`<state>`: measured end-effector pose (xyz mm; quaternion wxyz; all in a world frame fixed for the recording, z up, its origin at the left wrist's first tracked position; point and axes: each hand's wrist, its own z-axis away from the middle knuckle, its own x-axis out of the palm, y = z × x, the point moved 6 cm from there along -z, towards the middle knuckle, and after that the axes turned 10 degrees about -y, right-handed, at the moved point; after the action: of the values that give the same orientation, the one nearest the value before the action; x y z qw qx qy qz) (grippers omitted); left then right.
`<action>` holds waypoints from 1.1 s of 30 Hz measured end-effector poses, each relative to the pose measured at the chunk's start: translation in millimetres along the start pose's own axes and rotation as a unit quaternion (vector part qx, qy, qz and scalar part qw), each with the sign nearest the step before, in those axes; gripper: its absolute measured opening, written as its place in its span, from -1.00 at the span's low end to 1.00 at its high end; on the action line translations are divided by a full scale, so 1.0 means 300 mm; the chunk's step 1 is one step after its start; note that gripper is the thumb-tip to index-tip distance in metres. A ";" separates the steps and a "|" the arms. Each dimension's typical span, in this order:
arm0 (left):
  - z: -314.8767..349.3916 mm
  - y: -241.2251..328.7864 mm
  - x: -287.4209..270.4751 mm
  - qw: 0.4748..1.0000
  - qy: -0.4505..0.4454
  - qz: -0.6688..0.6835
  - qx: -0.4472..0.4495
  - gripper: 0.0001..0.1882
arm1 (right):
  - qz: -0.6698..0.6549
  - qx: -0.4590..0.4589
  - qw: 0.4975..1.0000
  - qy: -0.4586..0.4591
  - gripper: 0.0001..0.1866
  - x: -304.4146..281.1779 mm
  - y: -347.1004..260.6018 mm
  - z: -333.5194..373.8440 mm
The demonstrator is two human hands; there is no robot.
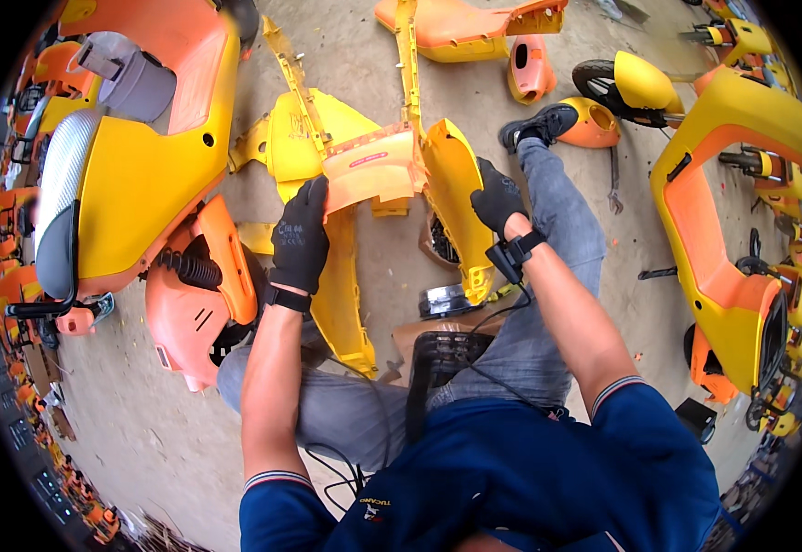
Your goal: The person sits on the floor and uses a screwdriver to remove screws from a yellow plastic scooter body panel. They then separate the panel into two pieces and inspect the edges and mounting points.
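Between my knees I hold a large scooter body panel [378, 175], with an orange middle piece and long yellow side strips running away from me and back toward me. My left hand [300, 237], in a black glove, is closed on its left edge beside the orange piece. On the right, my gloved right hand [500, 198] grips the outer edge of the yellow side piece [453, 170]. Its fingertips are partly hidden by the panel. Another yellow panel [292, 129] lies on the floor just beyond my left hand.
A yellow and orange scooter [143, 175] stands close on my left, another scooter body [704, 212] on my right. An orange seat-shaped shell [452, 32], a wrench [614, 179] and a wheel [599, 83] lie ahead. Black cables [337, 474] trail by my lap.
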<state>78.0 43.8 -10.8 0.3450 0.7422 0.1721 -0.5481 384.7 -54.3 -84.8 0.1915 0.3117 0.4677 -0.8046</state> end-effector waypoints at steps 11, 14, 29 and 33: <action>0.014 -0.014 0.021 1.000 0.008 0.016 0.001 -0.43 | 0.011 -0.004 1.000 -0.002 -0.42 0.086 -0.059 0.051; 0.015 -0.011 0.009 1.000 0.004 0.025 -0.013 -0.43 | 0.011 -0.002 1.000 -0.004 -0.43 0.093 -0.065 0.048; 0.017 -0.021 0.034 0.997 -0.011 0.070 -0.038 -0.38 | -0.042 -0.071 0.996 0.025 -0.41 0.180 -0.052 0.111; 0.015 -0.023 0.035 0.998 0.003 0.056 -0.030 -0.40 | -0.050 -0.081 0.995 0.032 -0.38 0.219 -0.011 0.116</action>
<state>74.0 44.4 -23.6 0.3969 0.7415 0.1472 -0.5205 323.5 -84.3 -114.5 0.1607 0.2969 0.5525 -0.7621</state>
